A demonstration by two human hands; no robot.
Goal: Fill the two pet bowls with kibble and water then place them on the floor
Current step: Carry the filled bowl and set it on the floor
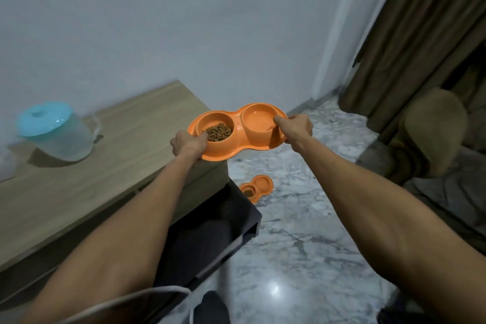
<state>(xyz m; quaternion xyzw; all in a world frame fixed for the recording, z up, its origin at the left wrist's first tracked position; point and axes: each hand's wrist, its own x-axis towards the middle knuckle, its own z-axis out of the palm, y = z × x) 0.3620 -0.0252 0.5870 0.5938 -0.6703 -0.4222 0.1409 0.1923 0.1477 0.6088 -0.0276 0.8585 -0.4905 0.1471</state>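
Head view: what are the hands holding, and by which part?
Both grip the orange double bowl: left hand at the kibble-end rim, right hand at the water-end rim.

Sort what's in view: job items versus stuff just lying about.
Job: orange double bowl with kibble, held by left hand and right hand; second orange bowl on the marble floor; lidded pitcher.

Lying about: wooden table, brown curtain, brown cushion.

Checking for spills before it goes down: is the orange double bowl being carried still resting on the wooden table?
Cannot tell. In the head view, the orange double pet bowl, held by both hands, overlaps the light wooden table corner, hiding any contact or gap.
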